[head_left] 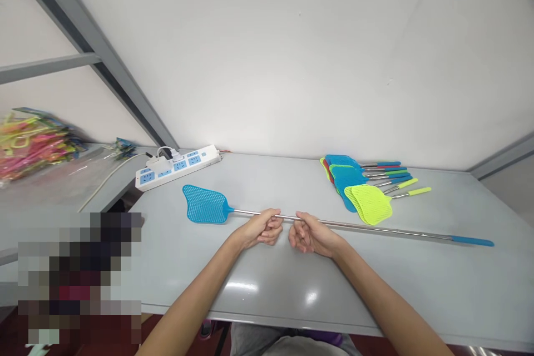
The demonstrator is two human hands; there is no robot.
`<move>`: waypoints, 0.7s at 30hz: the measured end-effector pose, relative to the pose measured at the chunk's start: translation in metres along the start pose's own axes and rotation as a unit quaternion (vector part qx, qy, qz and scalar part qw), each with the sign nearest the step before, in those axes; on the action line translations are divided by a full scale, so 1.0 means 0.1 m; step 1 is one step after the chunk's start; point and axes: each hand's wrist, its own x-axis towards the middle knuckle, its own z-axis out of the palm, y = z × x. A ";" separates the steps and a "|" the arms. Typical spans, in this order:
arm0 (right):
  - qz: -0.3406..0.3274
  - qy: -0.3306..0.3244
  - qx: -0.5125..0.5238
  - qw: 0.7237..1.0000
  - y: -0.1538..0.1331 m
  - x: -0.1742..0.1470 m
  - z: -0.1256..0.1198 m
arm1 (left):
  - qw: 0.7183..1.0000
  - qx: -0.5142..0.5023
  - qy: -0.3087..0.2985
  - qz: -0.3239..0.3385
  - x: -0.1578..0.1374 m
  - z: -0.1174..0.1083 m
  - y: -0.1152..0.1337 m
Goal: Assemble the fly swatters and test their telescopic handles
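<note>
A blue fly swatter (206,204) with a long, drawn-out metal rod lies across in front of me, its mesh head on the left and its blue grip far to the right. My left hand (263,227) is closed on the rod on the head's side, thumb along the top. Close beside it, my right hand (311,233) pinches the same rod, with its fingers curled beneath. A small stretch of bare rod shows between the two thumbs. Behind the right hand rests a pile of shorter fly swatters (371,203) in yellow-green, blue and red, heads to the left.
A white power strip (179,168) with plugs and a cable stands at the back left of the grey table (250,283). Further left, clear plastic bags (37,144) hold colourful items. A wall runs along the back. A blurred-out area covers the lower left.
</note>
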 end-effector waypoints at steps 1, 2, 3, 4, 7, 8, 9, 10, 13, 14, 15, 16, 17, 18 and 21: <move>-0.002 0.002 -0.002 1.000 0.01 0.00 -0.01 | 1.000 0.002 0.001 -0.002 0.00 0.01 0.00; -0.003 0.004 -0.004 1.000 0.01 0.00 -0.01 | 1.000 0.005 0.002 -0.005 0.00 0.03 0.00; -0.005 0.006 -0.005 1.000 0.02 0.01 -0.02 | 1.000 0.007 0.002 -0.008 0.01 0.04 0.00; -0.007 0.006 -0.005 1.000 0.03 0.01 -0.02 | 1.000 0.010 0.003 -0.011 0.01 0.06 0.00; -0.017 0.003 -0.007 1.000 0.04 0.02 -0.01 | 1.000 0.014 0.007 -0.016 0.03 0.10 -0.01; -0.021 0.002 -0.009 1.000 0.04 0.02 -0.01 | 1.000 0.014 0.009 -0.017 0.03 0.11 -0.01; -0.025 0.001 -0.012 1.000 0.04 0.03 0.00 | 1.000 0.015 0.012 -0.017 0.03 0.11 -0.01; -0.028 0.003 -0.015 1.000 0.04 0.03 0.01 | 1.000 0.015 0.014 -0.017 0.03 0.12 -0.01; -0.029 0.010 -0.022 0.999 0.04 0.03 0.03 | 0.999 0.016 0.020 -0.018 0.04 0.14 -0.02; -0.028 0.011 -0.023 0.999 0.04 0.03 0.03 | 0.999 0.017 0.021 -0.018 0.04 0.14 -0.02; -0.028 0.011 -0.022 0.999 0.05 0.03 0.03 | 0.999 0.017 0.021 -0.017 0.04 0.15 -0.02; -0.030 0.011 -0.021 0.999 0.05 0.03 0.03 | 1.000 0.018 0.020 -0.017 0.04 0.16 -0.02; -0.031 0.010 -0.019 0.999 0.05 0.03 0.03 | 1.000 0.018 0.019 -0.016 0.04 0.16 -0.02; -0.034 0.009 -0.016 0.999 0.05 0.03 0.03 | 1.000 0.019 0.018 -0.016 0.04 0.17 -0.02; -0.039 0.004 -0.007 0.999 0.06 0.03 0.03 | 0.999 0.023 0.021 -0.008 0.03 0.18 -0.03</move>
